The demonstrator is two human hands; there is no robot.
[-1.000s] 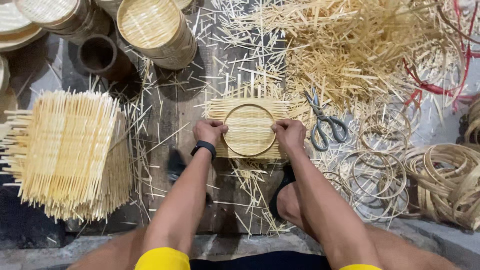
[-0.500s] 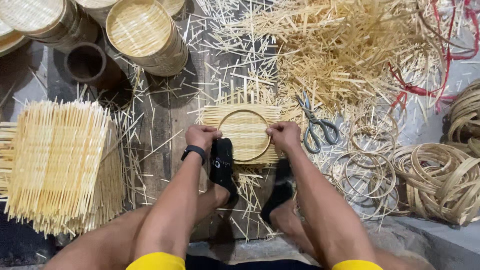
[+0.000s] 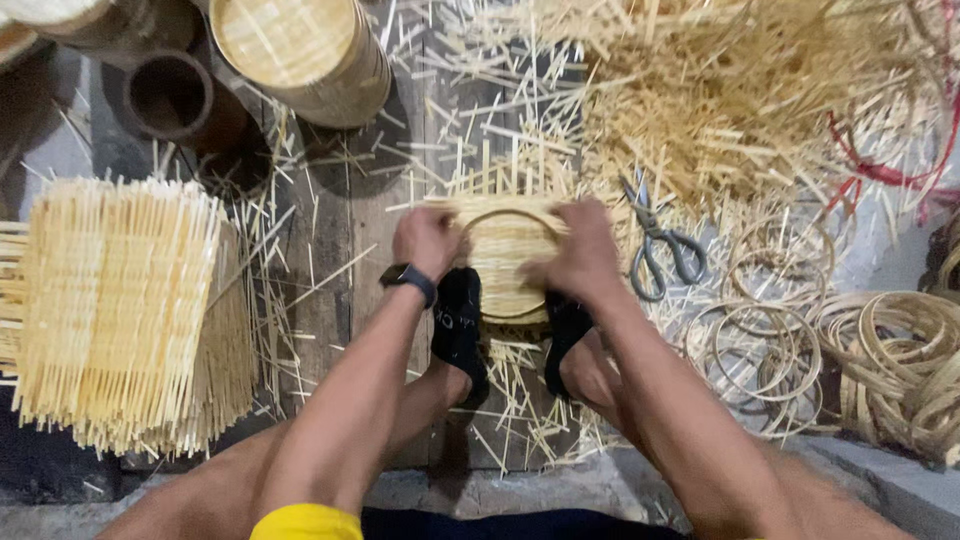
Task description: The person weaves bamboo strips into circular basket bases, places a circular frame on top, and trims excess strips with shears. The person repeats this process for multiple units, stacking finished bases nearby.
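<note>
In the head view, a woven bamboo mat [image 3: 505, 262] with a round hoop [image 3: 500, 222] pressed on it lies at the centre of the frame, on dark wooden boards [image 3: 340, 230]. The left hand [image 3: 427, 240] grips the mat's left edge, fingers curled shut on it. The right hand [image 3: 575, 255] clamps the right edge and partly covers the hoop. Two feet in black socks [image 3: 460, 325] sit just below the mat, touching its lower rim. Scissors [image 3: 660, 245] lie just right of the right hand. A stack of woven mats [image 3: 120, 310] fills the left of the frame. Loose hoops [image 3: 770, 340] lie at lower right, loose bamboo strips [image 3: 720, 90] at upper right, round baskets [image 3: 300, 55] at the top.
</note>
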